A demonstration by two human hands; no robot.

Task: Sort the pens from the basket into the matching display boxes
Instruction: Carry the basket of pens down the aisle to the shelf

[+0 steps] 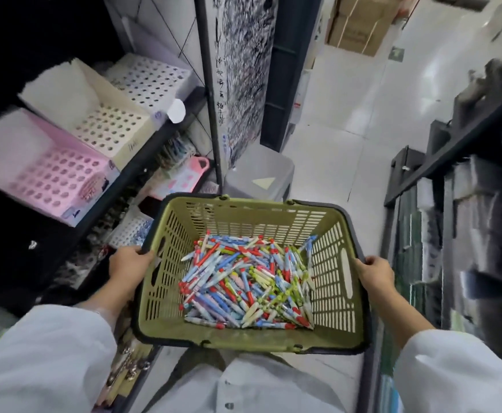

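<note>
A dark shelving unit fills the left of the scene, and on its upper shelf three display boxes stand in a row running from near to far: a pink display box nearest, a cream display box in the middle, and a white display box farthest. Each has a perforated top with rows of round holes, and all the holes look unfilled from here. A grey stool sits on the floor just beyond the basket.

The olive-green basket is held level in front of the body, near the centre. The left hand grips the left rim, fingers curled over its edge; the right hand grips the right rim the same way.

The pens lie in a loose heap on the basket floor: red, blue, green and white, crossed over one another. They are probably light, stiff and smooth, apt to slide and roll, so each is best pinched at mid-barrel and pulled clear of the tangle. No pen is sorted yet; the basket likely needs setting down first.
</note>
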